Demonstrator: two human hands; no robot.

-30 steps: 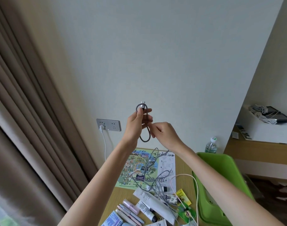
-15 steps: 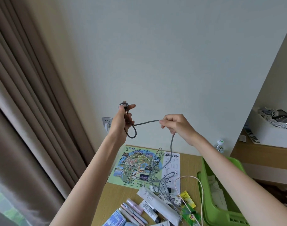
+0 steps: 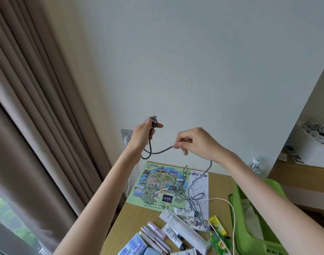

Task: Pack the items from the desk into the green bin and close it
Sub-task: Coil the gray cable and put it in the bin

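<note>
My left hand (image 3: 143, 134) is raised in front of the wall and pinches the plug end of a grey cable (image 3: 158, 152) with a small loop under it. My right hand (image 3: 195, 142) pinches the same cable further along; the rest hangs down to a tangle on the wooden desk (image 3: 139, 214). The green bin (image 3: 249, 234) stands open at the desk's right side, with papers inside. Tubes (image 3: 183, 227), pens (image 3: 154, 236), a blue pack (image 3: 132, 245) and tea sachets (image 3: 217, 225) lie on the desk.
A colourful map (image 3: 157, 184) and a printed sheet (image 3: 199, 183) lie near the wall. A white cable (image 3: 233, 218) arcs over the bin's edge. A wall socket (image 3: 126, 137) sits behind my left wrist, curtains (image 3: 38, 126) at left, a water bottle (image 3: 256, 164) and a shelf at right.
My hands have moved apart and lower since a second ago, drawing out a stretch of the grey cable between them. The view has shifted slightly.
</note>
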